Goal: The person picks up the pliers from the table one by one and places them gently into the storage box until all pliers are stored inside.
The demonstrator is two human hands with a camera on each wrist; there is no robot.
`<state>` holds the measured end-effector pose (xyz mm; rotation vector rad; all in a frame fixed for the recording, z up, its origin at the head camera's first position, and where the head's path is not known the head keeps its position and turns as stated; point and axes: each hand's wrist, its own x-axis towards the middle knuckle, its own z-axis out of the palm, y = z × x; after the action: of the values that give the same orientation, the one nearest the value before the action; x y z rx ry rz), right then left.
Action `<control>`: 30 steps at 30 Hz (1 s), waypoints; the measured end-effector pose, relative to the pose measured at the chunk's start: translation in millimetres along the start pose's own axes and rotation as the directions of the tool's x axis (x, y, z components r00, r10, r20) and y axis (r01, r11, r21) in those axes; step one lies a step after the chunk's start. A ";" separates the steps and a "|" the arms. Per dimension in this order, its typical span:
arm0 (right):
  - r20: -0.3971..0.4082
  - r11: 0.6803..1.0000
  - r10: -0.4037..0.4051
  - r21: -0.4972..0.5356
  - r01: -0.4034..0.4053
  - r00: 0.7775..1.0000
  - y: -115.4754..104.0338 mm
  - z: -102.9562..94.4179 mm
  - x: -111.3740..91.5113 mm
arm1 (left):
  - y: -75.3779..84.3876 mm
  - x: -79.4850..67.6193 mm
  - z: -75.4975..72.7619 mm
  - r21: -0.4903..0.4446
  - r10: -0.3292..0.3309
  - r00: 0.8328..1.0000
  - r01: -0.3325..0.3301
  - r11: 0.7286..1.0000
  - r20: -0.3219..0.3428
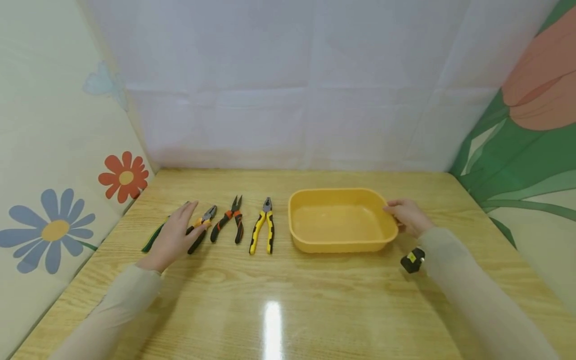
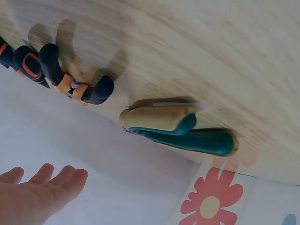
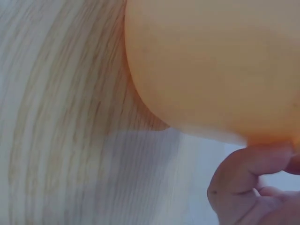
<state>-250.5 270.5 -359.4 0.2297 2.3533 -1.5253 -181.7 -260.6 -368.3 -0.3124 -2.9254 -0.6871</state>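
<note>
Head view: the right grip pinches the yellow tub on the worktop, tape measure near; left grip, fingers extended, partly hides green-handled pliers; yellow-handled pliers lie between.

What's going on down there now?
A person's right hand grips the right end of a yellow bin. The left hand holds nothing, near a green-handled tool and orange-black pliers. Red-black pliers and yellow-black pliers lie between that hand and the bin. A tape measure sits by the right sleeve.
</note>
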 end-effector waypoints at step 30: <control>0.012 0.999 -0.021 0.046 0.021 1.000 3.0 -1.8 1.4 | -45.7 -11.3 -6.1 0.150 -0.023 0.999 0.027 0.988 -0.023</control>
<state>-251.2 273.4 -361.8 0.2061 2.3196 -1.5874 -180.7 -305.3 -384.1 -0.2514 -2.9439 -0.4660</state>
